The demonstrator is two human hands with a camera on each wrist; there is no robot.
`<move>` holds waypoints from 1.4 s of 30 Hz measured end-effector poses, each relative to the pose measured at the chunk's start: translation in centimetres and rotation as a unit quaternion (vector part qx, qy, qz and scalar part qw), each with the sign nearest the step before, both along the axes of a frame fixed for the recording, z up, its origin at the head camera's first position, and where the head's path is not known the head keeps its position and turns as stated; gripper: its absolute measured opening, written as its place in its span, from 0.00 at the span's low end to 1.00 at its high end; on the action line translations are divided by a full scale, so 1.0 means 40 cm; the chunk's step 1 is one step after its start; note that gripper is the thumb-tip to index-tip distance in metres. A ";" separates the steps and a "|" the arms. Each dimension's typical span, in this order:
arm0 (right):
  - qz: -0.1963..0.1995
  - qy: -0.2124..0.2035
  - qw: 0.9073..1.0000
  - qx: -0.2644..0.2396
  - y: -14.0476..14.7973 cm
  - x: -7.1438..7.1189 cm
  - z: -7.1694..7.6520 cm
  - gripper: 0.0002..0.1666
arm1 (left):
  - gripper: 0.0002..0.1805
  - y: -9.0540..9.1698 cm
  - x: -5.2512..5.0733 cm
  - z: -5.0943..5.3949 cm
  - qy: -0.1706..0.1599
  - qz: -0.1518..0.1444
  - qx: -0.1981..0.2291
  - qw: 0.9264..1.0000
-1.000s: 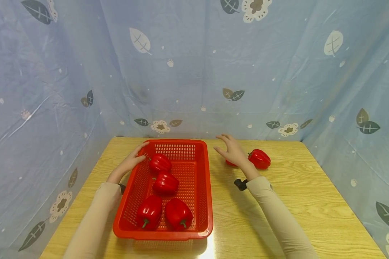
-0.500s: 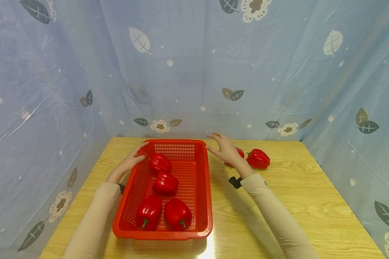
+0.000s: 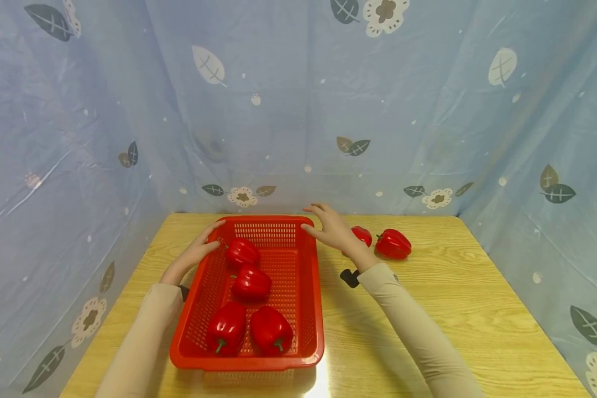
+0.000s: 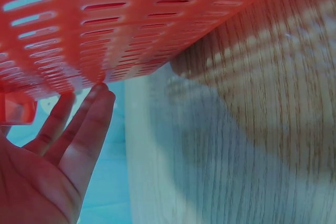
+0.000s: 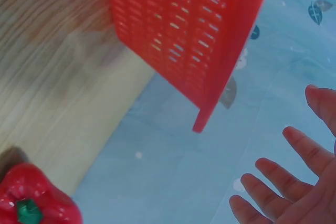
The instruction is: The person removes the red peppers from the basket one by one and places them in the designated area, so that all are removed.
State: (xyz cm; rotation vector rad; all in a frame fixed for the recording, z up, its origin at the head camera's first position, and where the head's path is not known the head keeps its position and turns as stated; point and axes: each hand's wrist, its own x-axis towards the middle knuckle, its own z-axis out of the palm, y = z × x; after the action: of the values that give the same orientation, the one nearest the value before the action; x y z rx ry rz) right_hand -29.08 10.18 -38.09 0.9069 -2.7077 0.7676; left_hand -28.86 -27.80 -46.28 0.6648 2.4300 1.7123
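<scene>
A red plastic basket with slotted walls stands on the table, holding several red bell peppers. At its left rim is my left hand, thumb over the edge and fingers along the outside. The left wrist view shows those fingers nearly straight, their tips at the basket wall. My right hand hovers by the far right corner with spread fingers, holding nothing. In the right wrist view its fingers are apart from the basket rim.
Two more red bell peppers lie on the wooden table right of the basket: one in full view, the other partly behind my right forearm. A blue patterned curtain closes off the back and both sides.
My right hand has moved left, from above the nearer pepper to the basket's far right corner, uncovering part of that pepper. My left hand keeps its place at the rim.
</scene>
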 end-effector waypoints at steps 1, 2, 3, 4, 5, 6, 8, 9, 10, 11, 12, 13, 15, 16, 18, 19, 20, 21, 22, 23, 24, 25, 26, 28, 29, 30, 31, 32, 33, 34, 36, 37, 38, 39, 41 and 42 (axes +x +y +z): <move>0.000 -0.001 1.000 0.002 -0.004 0.001 0.002 0.29 | 0.32 0.000 0.000 -0.001 -0.007 -0.003 0.005 1.000; 0.001 -0.004 1.000 0.002 -0.008 0.002 0.005 0.29 | 0.32 0.001 -0.001 -0.001 -0.013 -0.004 0.009 1.000; 0.001 -0.005 1.000 0.003 -0.011 0.003 0.007 0.29 | 0.32 0.001 -0.001 -0.001 -0.013 -0.005 0.007 1.000; 0.002 -0.007 1.000 0.004 -0.015 0.004 0.010 0.29 | 0.33 0.001 -0.001 -0.002 -0.011 -0.004 0.005 1.000; 0.004 -0.008 1.000 0.004 -0.019 0.004 0.012 0.29 | 0.32 0.000 -0.001 -0.002 -0.008 -0.003 0.002 1.000; 0.006 -0.007 1.000 0.006 -0.023 0.004 0.014 0.29 | 0.32 0.000 -0.001 -0.002 -0.004 -0.002 -0.001 1.000; 0.007 -0.005 1.000 0.014 -0.031 0.003 0.019 0.29 | 0.32 0.001 -0.001 -0.002 0.007 0.004 -0.009 1.000; 0.007 -0.003 1.000 0.018 -0.034 0.003 0.021 0.30 | 0.32 0.001 -0.001 -0.002 0.013 0.008 -0.017 1.000; 0.007 -0.001 1.000 0.021 -0.038 0.002 0.023 0.30 | 0.32 0.002 -0.001 -0.002 0.017 0.011 -0.022 1.000; 0.007 0.002 1.000 0.024 -0.042 0.001 0.024 0.30 | 0.32 0.002 -0.001 -0.002 0.019 0.013 -0.026 0.999; 0.008 0.005 1.000 0.026 -0.045 0.001 0.026 0.30 | 0.32 0.003 -0.001 -0.001 0.020 0.014 -0.028 0.999; 0.009 0.008 1.000 0.028 -0.049 0.001 0.028 0.30 | 0.32 0.003 -0.001 -0.001 0.020 0.016 -0.030 0.999; 0.013 0.011 0.999 0.028 -0.058 0.002 0.030 0.30 | 0.32 0.002 0.000 -0.001 0.019 0.017 -0.032 0.999; 0.016 0.011 0.999 0.027 -0.062 0.002 0.031 0.30 | 0.32 0.002 0.000 -0.001 0.016 0.016 -0.030 0.999; 0.020 0.008 0.999 0.029 -0.072 0.003 0.034 0.30 | 0.32 0.002 0.000 -0.001 0.012 0.016 -0.025 0.999; 0.021 0.006 0.999 0.031 -0.076 0.003 0.035 0.30 | 0.32 0.002 0.000 -0.002 0.011 0.016 -0.024 1.000; 0.021 0.002 0.999 0.033 -0.081 0.004 0.036 0.30 | 0.32 0.002 0.000 -0.002 0.011 0.016 -0.026 0.999; 0.023 -0.003 0.999 0.035 -0.085 0.005 0.038 0.30 | 0.32 0.002 0.001 -0.002 0.010 0.016 -0.025 1.000; 0.023 -0.005 0.999 0.036 -0.090 0.005 0.040 0.30 | 0.32 0.002 0.000 -0.002 0.010 0.017 -0.025 0.999; 0.023 -0.006 0.999 0.038 -0.094 0.006 0.041 0.30 | 0.32 0.002 0.001 -0.001 0.009 0.016 -0.024 1.000; 0.023 -0.008 0.999 0.039 -0.098 0.006 0.042 0.31 | 0.32 0.003 0.001 -0.001 0.009 0.016 -0.025 1.000; 0.024 -0.008 0.999 0.039 -0.102 0.005 0.043 0.31 | 0.32 0.003 0.001 0.000 0.008 0.016 -0.023 1.000; 0.026 -0.008 0.999 0.039 -0.106 0.005 0.043 0.31 | 0.32 0.003 0.002 0.000 0.007 0.016 -0.023 1.000; 0.029 -0.008 0.999 0.037 -0.113 0.002 0.043 0.31 | 0.32 0.004 0.002 0.001 0.007 0.015 -0.022 1.000; 0.031 -0.009 0.999 0.037 -0.117 0.000 0.042 0.31 | 0.32 0.005 0.002 0.002 0.008 0.015 -0.022 1.000; 0.032 -0.010 0.999 0.037 -0.120 -0.001 0.041 0.31 | 0.32 0.005 0.002 0.002 0.009 0.015 -0.022 1.000; 0.033 -0.012 0.999 0.038 -0.123 -0.003 0.039 0.31 | 0.32 0.005 0.001 0.001 0.009 0.016 -0.022 1.000; 0.033 -0.014 0.999 0.038 -0.126 -0.004 0.037 0.31 | 0.32 0.005 0.001 0.001 0.010 0.016 -0.022 1.000; 0.033 -0.017 0.999 0.040 -0.129 -0.005 0.035 0.32 | 0.32 0.005 0.001 0.000 0.011 0.016 -0.023 1.000; 0.033 -0.020 0.998 0.042 -0.131 -0.006 0.034 0.32 | 0.32 0.005 0.001 0.000 0.010 0.016 -0.021 1.000; 0.033 -0.028 0.998 0.047 -0.136 -0.007 0.032 0.33 | 0.32 0.005 0.001 0.000 0.008 0.016 -0.021 1.000; 0.032 -0.033 0.998 0.049 -0.138 -0.008 0.031 0.33 | 0.32 0.005 0.001 0.000 0.009 0.016 -0.022 1.000; 0.032 -0.038 0.997 0.051 -0.140 -0.008 0.031 0.34 | 0.32 0.005 0.001 0.000 0.008 0.016 -0.021 1.000; 0.032 -0.044 0.997 0.052 -0.141 -0.008 0.030 0.34 | 0.32 0.005 0.001 0.000 0.009 0.016 -0.022 1.000; 0.030 -0.050 0.997 0.052 -0.144 -0.009 0.030 0.34 | 0.32 0.005 0.001 0.000 0.012 0.016 -0.024 1.000; 0.029 -0.053 0.997 0.053 -0.145 -0.010 0.030 0.35 | 0.32 0.005 0.001 0.001 0.013 0.016 -0.023 1.000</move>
State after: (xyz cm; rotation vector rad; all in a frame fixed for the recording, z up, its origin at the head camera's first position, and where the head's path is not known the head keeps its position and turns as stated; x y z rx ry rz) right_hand -29.47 4.36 -36.90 0.9982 -2.8498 0.7091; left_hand -28.84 -27.58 -46.25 0.6497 2.5018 1.6641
